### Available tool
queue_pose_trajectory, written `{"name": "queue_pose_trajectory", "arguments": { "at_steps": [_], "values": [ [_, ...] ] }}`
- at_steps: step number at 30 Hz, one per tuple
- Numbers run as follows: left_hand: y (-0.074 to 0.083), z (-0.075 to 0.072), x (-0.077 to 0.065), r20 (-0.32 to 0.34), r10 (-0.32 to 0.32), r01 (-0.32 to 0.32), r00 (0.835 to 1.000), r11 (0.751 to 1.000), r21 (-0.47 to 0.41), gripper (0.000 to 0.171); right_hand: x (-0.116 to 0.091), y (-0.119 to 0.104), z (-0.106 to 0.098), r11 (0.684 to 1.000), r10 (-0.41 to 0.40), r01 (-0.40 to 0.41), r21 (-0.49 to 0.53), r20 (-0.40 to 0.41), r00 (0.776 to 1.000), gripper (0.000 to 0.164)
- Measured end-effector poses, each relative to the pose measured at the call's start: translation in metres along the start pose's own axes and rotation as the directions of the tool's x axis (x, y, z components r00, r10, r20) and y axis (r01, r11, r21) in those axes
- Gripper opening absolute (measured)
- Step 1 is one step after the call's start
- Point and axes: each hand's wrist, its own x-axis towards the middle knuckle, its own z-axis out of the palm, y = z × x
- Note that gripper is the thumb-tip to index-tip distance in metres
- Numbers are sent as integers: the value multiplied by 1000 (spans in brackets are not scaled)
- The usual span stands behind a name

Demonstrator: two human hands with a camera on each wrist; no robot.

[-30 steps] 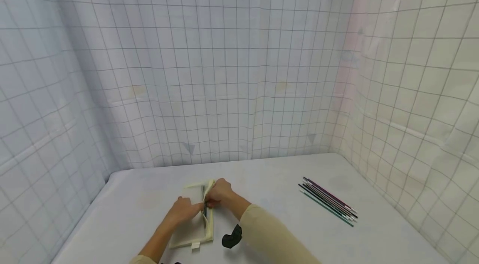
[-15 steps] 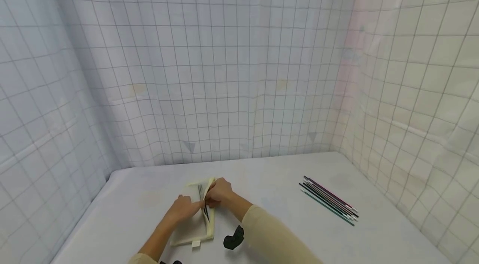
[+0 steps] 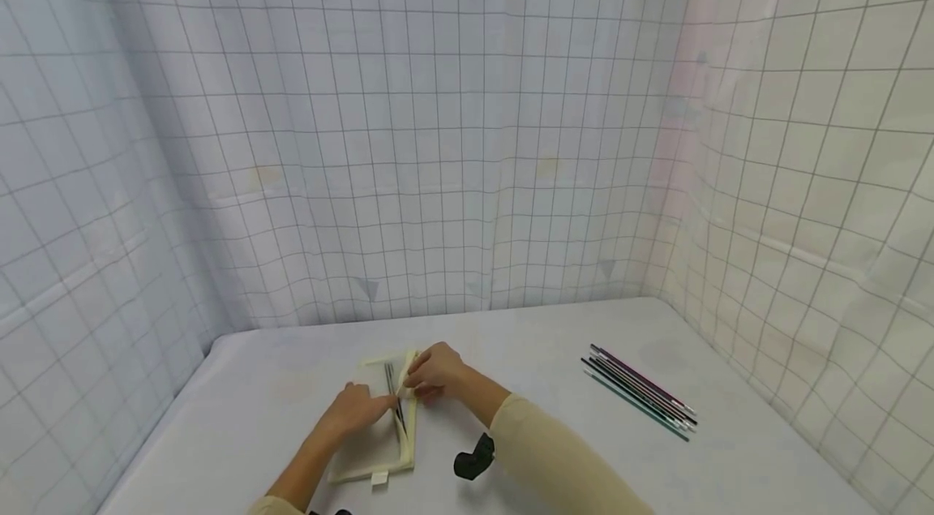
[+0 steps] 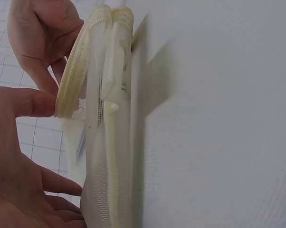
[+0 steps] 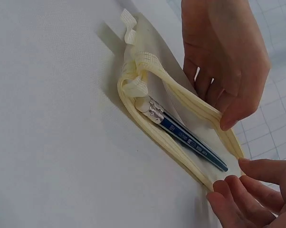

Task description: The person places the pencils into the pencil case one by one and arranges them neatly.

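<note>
A see-through mesh pencil pouch (image 3: 365, 454) with cream edging lies on the table, its zip side gaping. Inside are pencils (image 5: 181, 137); the nearest has a dark blue body, silver band and white eraser. My left hand (image 3: 357, 407) grips the pouch's near edge of the opening, thumb (image 4: 36, 103) on the zip tape and fingers against the mesh. At the far end of the opening, my right hand (image 3: 438, 373) pinches the zip edging between thumb (image 5: 262, 170) and fingers. Dark pencil shafts show through the opening between the hands in the head view.
A loose bunch of pencils (image 3: 642, 393), dark, purple and green, lies at the right of the white table (image 3: 525, 353). A dark rounded object (image 3: 474, 458) sits beside my right forearm. Grid-patterned white curtains (image 3: 438, 134) enclose the back and sides.
My right hand has shifted slightly right along the zip edge, with its fingers less deep over the opening. The pencils inside now lean at a slant. My left hand stays in place.
</note>
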Motion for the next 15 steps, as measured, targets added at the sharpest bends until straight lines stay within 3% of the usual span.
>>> {"name": "queue_pose_trajectory", "arguments": {
  "at_steps": [15],
  "values": [
    [-1, 3, 3, -5, -12, 12, 1000, 1000, 14, 82, -5, -7, -40, 999, -16, 18, -42, 38, 999, 21]
  ]
}}
